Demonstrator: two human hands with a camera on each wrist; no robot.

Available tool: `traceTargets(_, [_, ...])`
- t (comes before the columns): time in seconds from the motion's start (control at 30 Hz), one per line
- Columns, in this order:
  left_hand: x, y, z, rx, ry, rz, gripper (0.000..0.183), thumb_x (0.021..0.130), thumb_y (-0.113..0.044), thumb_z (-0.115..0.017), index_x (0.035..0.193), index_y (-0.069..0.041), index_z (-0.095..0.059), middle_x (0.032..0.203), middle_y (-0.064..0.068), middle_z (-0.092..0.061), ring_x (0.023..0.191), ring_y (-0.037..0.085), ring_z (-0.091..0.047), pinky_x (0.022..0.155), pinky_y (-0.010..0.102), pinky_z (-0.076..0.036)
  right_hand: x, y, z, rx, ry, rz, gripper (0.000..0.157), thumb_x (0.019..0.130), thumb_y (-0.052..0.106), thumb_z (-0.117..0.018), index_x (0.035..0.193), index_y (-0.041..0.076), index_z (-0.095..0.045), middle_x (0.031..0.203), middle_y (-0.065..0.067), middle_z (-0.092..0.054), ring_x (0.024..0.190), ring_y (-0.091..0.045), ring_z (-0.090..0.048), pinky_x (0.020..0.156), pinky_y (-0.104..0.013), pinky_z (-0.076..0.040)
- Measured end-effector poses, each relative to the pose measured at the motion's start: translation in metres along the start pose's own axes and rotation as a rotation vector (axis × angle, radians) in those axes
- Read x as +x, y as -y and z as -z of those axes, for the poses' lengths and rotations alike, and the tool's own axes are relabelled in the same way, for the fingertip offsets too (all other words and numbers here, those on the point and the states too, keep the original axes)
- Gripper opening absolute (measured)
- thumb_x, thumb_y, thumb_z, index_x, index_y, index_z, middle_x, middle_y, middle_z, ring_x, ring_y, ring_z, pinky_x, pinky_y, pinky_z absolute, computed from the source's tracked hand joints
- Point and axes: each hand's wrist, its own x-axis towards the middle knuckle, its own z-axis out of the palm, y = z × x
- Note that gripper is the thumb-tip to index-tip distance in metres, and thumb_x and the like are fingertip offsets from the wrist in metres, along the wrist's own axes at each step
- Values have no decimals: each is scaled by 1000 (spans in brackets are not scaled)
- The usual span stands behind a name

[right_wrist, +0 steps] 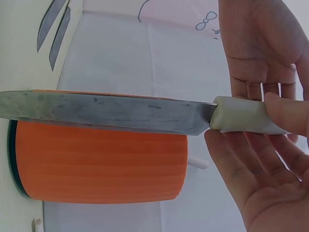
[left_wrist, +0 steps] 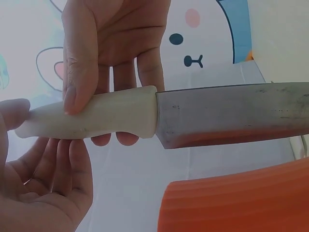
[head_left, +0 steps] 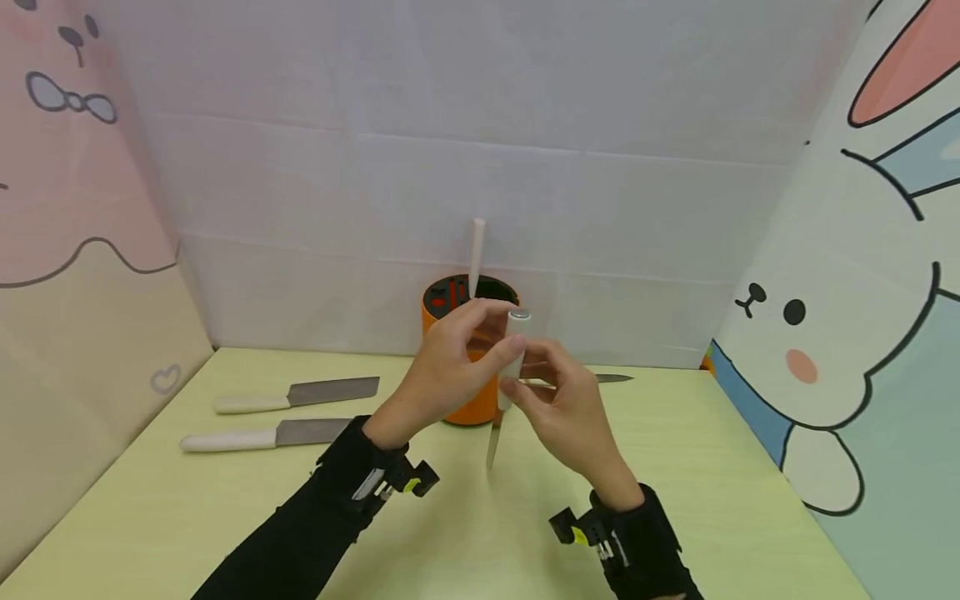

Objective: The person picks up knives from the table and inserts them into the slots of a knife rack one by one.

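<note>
A kitchen knife with a white handle (head_left: 517, 325) is held upright, blade (right_wrist: 106, 111) pointing down, in front of an orange knife block (head_left: 472, 408). My left hand (head_left: 438, 362) grips the upper part of the handle, thumb in front and fingers behind. Lower down on the same handle, the thumb and fingers of my right hand (head_left: 573, 417) pinch it. In the left wrist view the broad metal blade (left_wrist: 227, 116) shows dark specks. The block's top has red-marked slots on the left and a dark opening on the right; another white handle (head_left: 477, 250) sticks up from it.
Two white-handled knives lie on the table at the left, a shorter one (head_left: 333, 392) behind a longer one (head_left: 228, 440). A further slim blade (head_left: 615, 377) lies behind my right hand, partly hidden. A white sheet (head_left: 337, 192) hangs behind the table (head_left: 720, 500).
</note>
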Motion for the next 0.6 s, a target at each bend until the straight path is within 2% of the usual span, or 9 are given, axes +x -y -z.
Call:
traceTargets(0.27, [0,-1,-2,-25,-9,-8,30,94,-34,-62,117,-15,-57,105,-6,-56,92,9,-56,86,29,-51,0,0,0,-15,-10,9,35,85,-2,-69,117,2,-56,108,-10,-61,92,-21,-63,80,-33,-54])
traceTargets(0.6, [1,-1,-2,2,-9,-41,22,96,-31,-60,111,-15,-57,101,-5,-55,92,9,-55,85,28,-51,0,0,-2,19,-8,21,35,85,-3,-69,117,2,-56,108,-11,-61,92,-22,-63,79,-36,-55])
